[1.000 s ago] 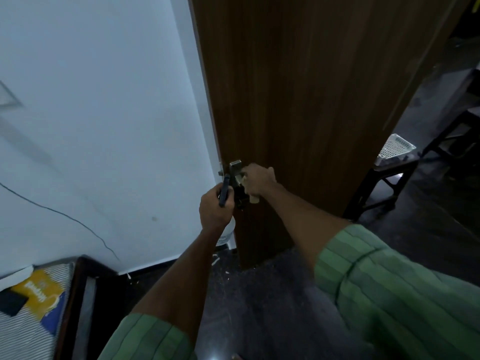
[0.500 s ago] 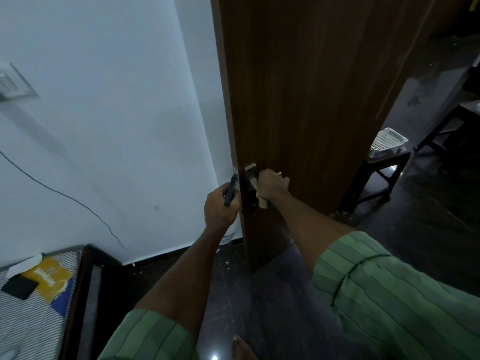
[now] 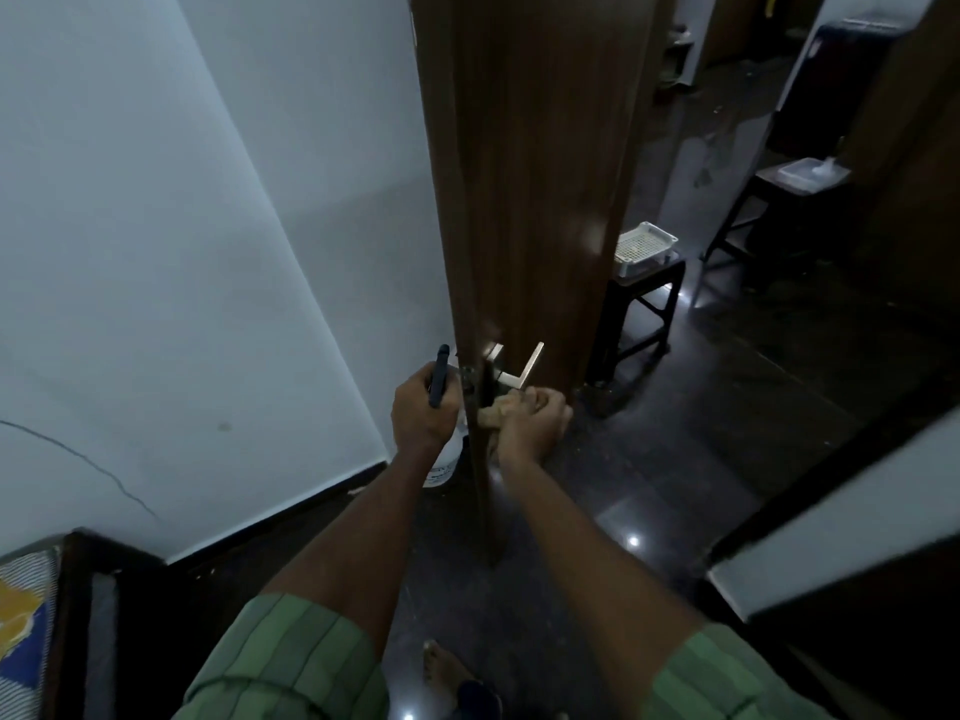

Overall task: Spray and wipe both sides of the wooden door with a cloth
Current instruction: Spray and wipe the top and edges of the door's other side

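The dark wooden door stands nearly edge-on in front of me. My left hand grips the black trigger head of a white spray bottle on the door's left side. My right hand holds a pale crumpled cloth against the door's right face, just below the metal lever handle. The bottle's body hangs below my left hand, partly hidden by the door edge.
White wall on the left, a bed corner at lower left. A dark stool carrying a white basket stands behind the door. A second stool further right. My bare foot on the dark floor.
The door has swung toward edge-on. My right hand has slid off the lever handle to just below it, with the cloth. My left hand keeps the spray bottle by the door edge.
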The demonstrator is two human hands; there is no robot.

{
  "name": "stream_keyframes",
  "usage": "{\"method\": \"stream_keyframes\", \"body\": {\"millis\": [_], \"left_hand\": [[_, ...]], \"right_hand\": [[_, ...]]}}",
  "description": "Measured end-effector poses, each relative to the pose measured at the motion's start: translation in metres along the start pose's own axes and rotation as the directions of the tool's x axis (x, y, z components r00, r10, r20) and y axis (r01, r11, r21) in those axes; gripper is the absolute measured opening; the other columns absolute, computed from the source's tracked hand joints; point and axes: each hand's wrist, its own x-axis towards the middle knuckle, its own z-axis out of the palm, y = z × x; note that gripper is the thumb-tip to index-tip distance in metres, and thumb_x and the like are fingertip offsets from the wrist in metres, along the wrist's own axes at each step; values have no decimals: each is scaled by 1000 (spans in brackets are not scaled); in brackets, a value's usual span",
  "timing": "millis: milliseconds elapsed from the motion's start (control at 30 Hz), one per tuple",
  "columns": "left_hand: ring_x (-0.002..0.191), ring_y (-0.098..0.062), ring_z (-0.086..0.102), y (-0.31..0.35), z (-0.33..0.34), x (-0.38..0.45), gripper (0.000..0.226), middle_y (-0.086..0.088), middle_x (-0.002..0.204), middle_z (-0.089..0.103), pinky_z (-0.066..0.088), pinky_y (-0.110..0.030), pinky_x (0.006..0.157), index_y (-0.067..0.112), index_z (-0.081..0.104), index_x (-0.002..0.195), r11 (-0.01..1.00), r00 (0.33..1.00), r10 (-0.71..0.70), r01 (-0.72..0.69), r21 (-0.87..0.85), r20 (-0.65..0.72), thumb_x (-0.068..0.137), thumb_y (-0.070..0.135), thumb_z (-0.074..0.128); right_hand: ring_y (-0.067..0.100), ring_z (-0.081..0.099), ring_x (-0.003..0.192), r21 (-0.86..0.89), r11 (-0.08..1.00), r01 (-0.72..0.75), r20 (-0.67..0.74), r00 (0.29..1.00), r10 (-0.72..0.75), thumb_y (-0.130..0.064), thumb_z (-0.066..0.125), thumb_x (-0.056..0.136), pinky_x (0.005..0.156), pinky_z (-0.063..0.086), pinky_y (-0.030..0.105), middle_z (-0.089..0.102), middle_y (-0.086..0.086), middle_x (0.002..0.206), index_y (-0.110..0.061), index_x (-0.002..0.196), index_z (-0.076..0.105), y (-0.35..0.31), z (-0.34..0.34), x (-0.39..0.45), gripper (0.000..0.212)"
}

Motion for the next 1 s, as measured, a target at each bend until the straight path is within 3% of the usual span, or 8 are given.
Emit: {"method": "stream_keyframes", "body": {"millis": [67, 167, 433, 500, 600, 700, 867, 1000], "left_hand": [[58, -19, 61, 9, 13, -7, 19, 4, 63, 64, 48, -34, 57, 24, 66, 74, 999, 998, 34, -33, -8, 55, 92, 30, 60], [61, -16, 64, 25, 32, -15, 19, 4, 67, 67, 49, -32, 58, 23, 67, 78, 998, 991, 69, -67, -20, 110, 96, 24, 62], [58, -8, 58, 46, 56, 1, 20, 4, 67, 62, 44, -26, 56, 22, 63, 80, 985, 959, 165, -149, -85, 231, 99, 15, 61], [60, -16, 62, 50, 71, 12, 20, 0, 70, 65, 48, -32, 56, 19, 64, 82, 984, 939, 180, -165, -74, 293, 101, 16, 61], [60, -22, 67, 57, 88, 25, 17, -4, 75, 70, 57, -41, 56, 15, 68, 87, 984, 910, 179, -167, -65, 375, 101, 18, 60], [61, -18, 64, 70, 111, 38, 20, -2, 70, 67, 50, -33, 56, 14, 68, 85, 984, 867, 179, -163, -74, 465, 101, 24, 60], [62, -36, 65, 79, 163, 61, 50, -13, 67, 66, 59, -56, 59, 13, 65, 79, 972, 755, 234, -186, -141, 613, 81, 61, 51], [63, -41, 67, 102, 196, 64, 40, -14, 65, 66, 58, -61, 62, 11, 69, 80, 973, 662, 228, -144, -178, 714, 89, 50, 62]], "right_hand": [[12, 57, 95, -26, 978, 208, 35, 978, -207, -26, 57, 103, 74, 52, 29, 45, -5, 119, -20, 104, 57, 14, -15, -17, 6], [15, 56, 98, -159, 765, 624, 146, 781, -607, -28, 56, 105, 76, 54, 29, 47, 1, 123, -18, 109, 59, 22, -28, -20, 11], [19, 63, 88, -513, 238, 825, 264, 416, -870, -26, 55, 108, 74, 56, 32, 62, 5, 115, -15, 107, 69, -6, -50, 31, 18], [18, 65, 95, -563, 222, 796, 292, 442, -848, -26, 56, 107, 78, 57, 30, 61, 5, 121, -15, 110, 68, -6, -57, 50, 16], [19, 62, 108, -639, 316, 701, 270, 590, -761, -24, 63, 101, 86, 57, 32, 55, 3, 132, -18, 120, 63, -1, -69, 75, 20], [19, 62, 109, -730, 378, 569, 172, 689, -704, -29, 56, 99, 88, 55, 30, 54, 2, 133, -20, 121, 64, -3, -82, 108, 25], [30, 67, 93, -720, 611, 329, -124, 805, -580, -27, 64, 97, 78, 57, 42, 57, 9, 122, -15, 109, 70, -23, -94, 148, 18], [26, 59, 114, -733, 658, 173, -153, 901, -407, -33, 62, 101, 90, 51, 40, 49, 8, 135, -14, 125, 66, -34, -112, 176, 31]]}}
